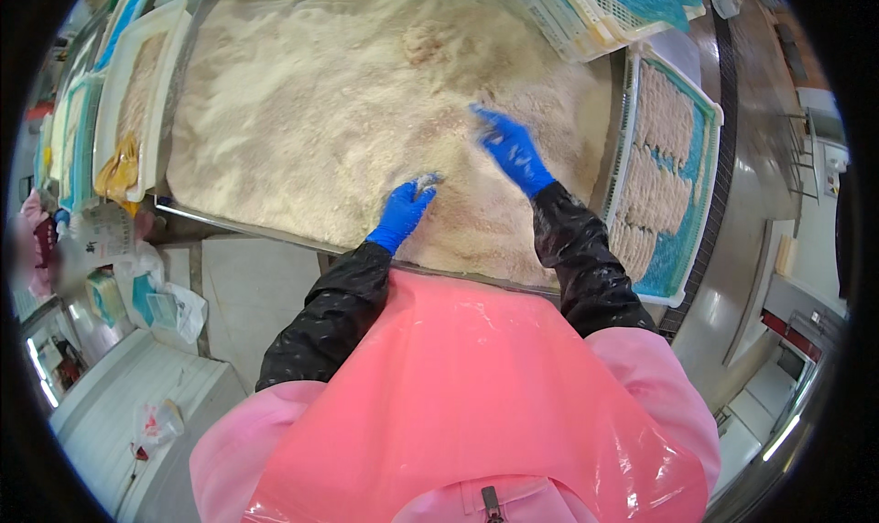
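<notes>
A wide, shallow metal tray (302, 240) in front of me is filled with pale breadcrumb-like coating (302, 111). My left hand (400, 215), in a blue glove, rests low in the crumbs near the tray's front edge. Its fingers are bent together and dusted with crumbs; what they hold, if anything, is hidden. Farther right and farther from me, my right hand (515, 152) is over the crumbs, blue-gloved, with its fingers stretched out to the left and partly blurred. A small brownish patch lies in the crumbs just beyond its fingertips.
At the right, a white-rimmed crate (707, 202) lined with blue holds rows of crumb-coated pieces (661, 115). Stacked trays (572, 15) overhang the far right corner. Along the left edge, a white bin (174, 38) has yellowish gloves (119, 168) on its rim.
</notes>
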The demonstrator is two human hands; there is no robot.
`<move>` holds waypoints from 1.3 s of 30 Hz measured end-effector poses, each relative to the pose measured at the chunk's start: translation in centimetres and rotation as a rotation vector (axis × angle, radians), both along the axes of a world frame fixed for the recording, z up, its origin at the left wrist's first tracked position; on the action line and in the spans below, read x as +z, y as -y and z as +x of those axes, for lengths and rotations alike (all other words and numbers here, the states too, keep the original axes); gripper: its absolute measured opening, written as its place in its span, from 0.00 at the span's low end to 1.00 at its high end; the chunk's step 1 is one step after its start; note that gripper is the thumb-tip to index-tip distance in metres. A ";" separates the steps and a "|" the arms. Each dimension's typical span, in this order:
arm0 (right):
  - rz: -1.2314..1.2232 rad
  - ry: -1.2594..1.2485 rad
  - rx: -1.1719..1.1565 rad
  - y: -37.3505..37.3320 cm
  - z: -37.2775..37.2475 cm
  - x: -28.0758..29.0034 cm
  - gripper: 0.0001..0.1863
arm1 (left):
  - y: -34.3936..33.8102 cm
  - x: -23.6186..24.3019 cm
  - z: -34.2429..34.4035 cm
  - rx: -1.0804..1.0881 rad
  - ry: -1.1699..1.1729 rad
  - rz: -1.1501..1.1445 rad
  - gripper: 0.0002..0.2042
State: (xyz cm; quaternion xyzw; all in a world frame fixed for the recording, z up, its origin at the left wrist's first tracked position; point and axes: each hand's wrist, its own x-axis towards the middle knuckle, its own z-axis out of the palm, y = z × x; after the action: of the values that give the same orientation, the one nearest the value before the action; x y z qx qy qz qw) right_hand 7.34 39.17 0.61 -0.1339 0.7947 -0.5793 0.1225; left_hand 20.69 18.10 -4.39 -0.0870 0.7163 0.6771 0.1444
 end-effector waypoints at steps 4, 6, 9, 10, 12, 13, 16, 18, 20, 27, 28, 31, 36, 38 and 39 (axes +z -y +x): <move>0.090 -0.152 -0.057 0.3 -1.5 -2.8 0.16 | 0.1 0.3 -0.2 0.035 0.155 0.091 0.14; 0.271 -0.359 -0.170 0.2 -5.1 -4.1 0.13 | 0.2 -1.0 0.3 0.093 0.184 0.230 0.14; 0.675 -0.849 -0.022 -0.7 -7.3 -4.5 0.17 | -0.5 -0.8 0.2 0.124 0.170 0.173 0.15; 0.666 -0.804 -0.022 -0.9 -7.4 -4.2 0.16 | -0.6 -0.6 0.2 0.129 0.181 0.175 0.15; 0.648 -0.715 -0.022 -1.6 -7.8 -3.4 0.16 | -0.6 -0.2 0.2 0.136 0.203 0.180 0.14; 0.409 -0.425 -0.035 -2.5 -7.8 -4.2 0.15 | -0.8 -0.1 0.2 0.126 0.212 0.172 0.14; -0.128 0.298 -0.058 -3.4 -7.3 -3.5 0.15 | -0.7 -0.5 0.3 0.132 0.213 0.157 0.15; -0.274 0.528 -0.079 -2.9 -5.7 1.2 0.16 | -0.8 -0.9 0.5 0.161 0.177 0.158 0.15; -0.355 0.588 -0.114 -2.8 -4.1 3.2 0.17 | -0.8 -0.5 0.3 0.147 0.155 0.153 0.14; -0.116 0.583 0.057 -3.3 3.7 1.9 0.17 | -1.5 1.5 0.4 0.141 -0.283 -0.591 0.13; 0.182 0.262 0.087 -3.9 5.0 0.0 0.17 | -1.6 2.1 0.1 0.142 -0.346 -0.599 0.13; 0.168 0.049 -0.205 -5.9 7.0 -3.6 0.15 | -2.6 1.9 -0.4 0.215 -0.401 -0.473 0.15; -0.017 -0.047 -0.251 -2.9 9.4 -5.7 0.18 | -9.8 0.8 -1.8 0.548 -0.043 0.444 0.18; -0.104 -0.063 -0.153 1.4 10.8 -2.0 0.21 | -10.1 0.3 -2.3 0.592 0.157 0.848 0.22; -0.118 -0.088 -0.081 2.7 11.3 -0.4 0.23 | -10.0 1.0 -2.3 0.418 0.052 1.193 0.24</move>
State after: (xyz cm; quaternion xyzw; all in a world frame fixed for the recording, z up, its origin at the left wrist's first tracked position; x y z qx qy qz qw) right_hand 18.63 36.51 0.22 -0.1337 0.7686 -0.6231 0.0557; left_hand 18.43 28.14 -3.43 -0.1461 0.1798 0.9715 0.0502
